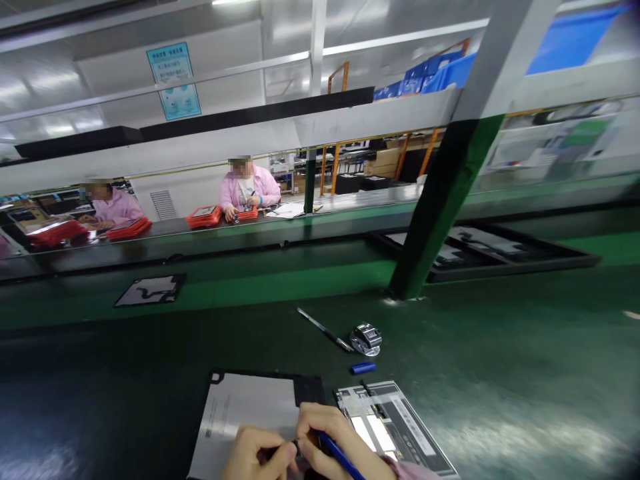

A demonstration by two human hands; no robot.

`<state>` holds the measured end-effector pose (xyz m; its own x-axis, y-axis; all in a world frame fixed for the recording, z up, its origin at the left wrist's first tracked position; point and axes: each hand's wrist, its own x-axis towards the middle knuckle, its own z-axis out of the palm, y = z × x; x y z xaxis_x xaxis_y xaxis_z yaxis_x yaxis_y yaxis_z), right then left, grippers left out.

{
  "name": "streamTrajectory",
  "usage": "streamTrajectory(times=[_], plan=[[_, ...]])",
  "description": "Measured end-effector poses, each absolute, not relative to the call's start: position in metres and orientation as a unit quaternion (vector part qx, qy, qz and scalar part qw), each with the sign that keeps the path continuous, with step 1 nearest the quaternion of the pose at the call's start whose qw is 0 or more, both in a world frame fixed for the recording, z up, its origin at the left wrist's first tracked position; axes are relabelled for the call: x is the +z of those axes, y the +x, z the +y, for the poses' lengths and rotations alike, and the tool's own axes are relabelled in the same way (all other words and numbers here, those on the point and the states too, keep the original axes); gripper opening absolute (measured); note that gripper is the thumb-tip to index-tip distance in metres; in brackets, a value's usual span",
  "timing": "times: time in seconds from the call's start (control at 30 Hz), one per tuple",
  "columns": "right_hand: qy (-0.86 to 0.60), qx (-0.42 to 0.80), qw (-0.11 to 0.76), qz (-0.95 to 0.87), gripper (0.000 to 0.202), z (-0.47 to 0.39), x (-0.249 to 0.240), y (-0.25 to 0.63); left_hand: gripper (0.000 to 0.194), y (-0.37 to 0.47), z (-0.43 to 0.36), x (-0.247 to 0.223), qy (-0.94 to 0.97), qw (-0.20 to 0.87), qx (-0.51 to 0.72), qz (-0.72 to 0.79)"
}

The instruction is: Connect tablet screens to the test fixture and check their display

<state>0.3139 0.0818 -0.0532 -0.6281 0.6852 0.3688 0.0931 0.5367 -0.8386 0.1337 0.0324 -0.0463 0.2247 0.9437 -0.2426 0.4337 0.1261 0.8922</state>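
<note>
Our hands meet at the worktop's point(500, 373) near edge, over a grey panel point(245, 413). Right hand point(340, 447) – fingers closed on a blue pen point(340, 457); left hand point(257, 457) pinches something too small to tell. Circuit board point(395, 427) just right of them. Open green room to the right; tweezers point(323, 329), metal counter point(367, 338), blue cap point(363, 367) beyond. Co-workers in pink at the far bench – well apart.

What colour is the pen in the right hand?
Blue; the pen shows in the head view.

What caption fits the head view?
Hands with a blue pen work over a panel on a green bench.
</note>
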Motion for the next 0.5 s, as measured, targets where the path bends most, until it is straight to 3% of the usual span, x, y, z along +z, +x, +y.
streamTrajectory(times=[0.3, 0.4, 0.5], plan=[[-0.261, 0.276, 0.379, -0.844, 0.027, 0.082, -0.079, 0.300, 0.063, 0.135, 0.036, -0.053, 0.634, 0.475, 0.258, 0.554], [-0.259, 0.288, 0.379, -0.841, 0.028, 0.082, -0.070, 0.302, 0.063, 0.138, 0.037, -0.051, 0.621, 0.487, 0.280, 0.547], [-0.305, 0.286, 0.435, -0.797, 0.029, 0.084, -0.057, 0.314, 0.066, 0.132, 0.037, -0.039, 0.631, 0.471, 0.279, 0.550]])
